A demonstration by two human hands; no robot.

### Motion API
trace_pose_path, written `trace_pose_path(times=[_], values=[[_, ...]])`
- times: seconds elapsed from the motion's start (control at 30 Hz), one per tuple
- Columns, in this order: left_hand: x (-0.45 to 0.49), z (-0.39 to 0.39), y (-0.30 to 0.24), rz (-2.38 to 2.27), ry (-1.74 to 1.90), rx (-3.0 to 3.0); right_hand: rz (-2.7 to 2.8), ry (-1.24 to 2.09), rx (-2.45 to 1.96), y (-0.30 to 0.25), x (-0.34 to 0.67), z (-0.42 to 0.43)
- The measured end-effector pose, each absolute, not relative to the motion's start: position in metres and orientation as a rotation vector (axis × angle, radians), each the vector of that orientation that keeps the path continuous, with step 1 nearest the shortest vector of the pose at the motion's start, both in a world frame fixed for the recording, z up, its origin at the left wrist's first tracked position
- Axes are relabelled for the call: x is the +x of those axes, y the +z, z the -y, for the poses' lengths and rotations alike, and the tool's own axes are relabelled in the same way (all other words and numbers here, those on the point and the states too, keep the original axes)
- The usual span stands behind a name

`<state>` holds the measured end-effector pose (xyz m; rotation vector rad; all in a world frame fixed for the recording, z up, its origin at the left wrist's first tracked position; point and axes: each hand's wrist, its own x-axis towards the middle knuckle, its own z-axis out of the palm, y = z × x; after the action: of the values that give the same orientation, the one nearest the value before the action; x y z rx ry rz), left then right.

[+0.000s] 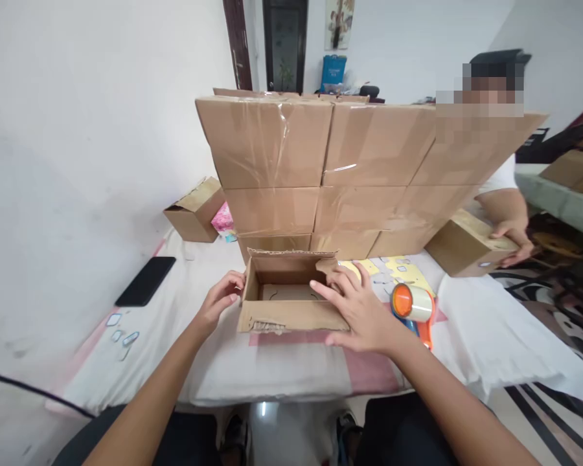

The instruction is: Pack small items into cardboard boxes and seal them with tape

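A small open cardboard box (291, 314) lies in front of me on a cloth-covered surface, its flaps up and its inside bare. My left hand (218, 299) presses against the box's left flap, fingers curled round the edge. My right hand (357, 307) lies over the box's right side and front flap, fingers spread and partly flat. An orange tape dispenser (412, 307) with a roll of clear tape rests just right of my right hand.
A wall of taped cardboard boxes (330, 168) is stacked behind the open box. Another person at the right holds a small box (466, 246) with one hand (512, 241). A black phone (146, 280) lies at the left, another box (194, 210) beyond it.
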<state>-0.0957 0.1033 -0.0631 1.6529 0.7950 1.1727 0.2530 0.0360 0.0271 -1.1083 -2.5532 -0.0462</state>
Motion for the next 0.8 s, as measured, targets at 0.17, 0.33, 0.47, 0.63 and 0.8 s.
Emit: trace_pose_path(times=[0.17, 0.33, 0.47, 0.63, 0.8], values=[[-0.087, -0.099, -0.061, -0.83, 1.07, 1.639, 2.232, 0.064, -1.183, 0.03, 0.282, -0.043], [-0.076, -0.095, -0.061, -0.965, 1.074, 1.585, 2.041, 0.324, -1.505, 0.026, 0.3, -0.055], [-0.069, -0.091, -0.064, -0.962, 1.076, 1.567, 2.038, 0.232, -1.726, 0.02, 0.292, -0.059], [-0.066, -0.087, -0.07, -0.897, 1.065, 1.563, 1.939, 0.213, -1.938, 0.025, 0.281, -0.056], [-0.062, -0.086, -0.068, -0.848, 1.074, 1.543, 1.917, 0.339, -1.903, 0.025, 0.285, -0.057]])
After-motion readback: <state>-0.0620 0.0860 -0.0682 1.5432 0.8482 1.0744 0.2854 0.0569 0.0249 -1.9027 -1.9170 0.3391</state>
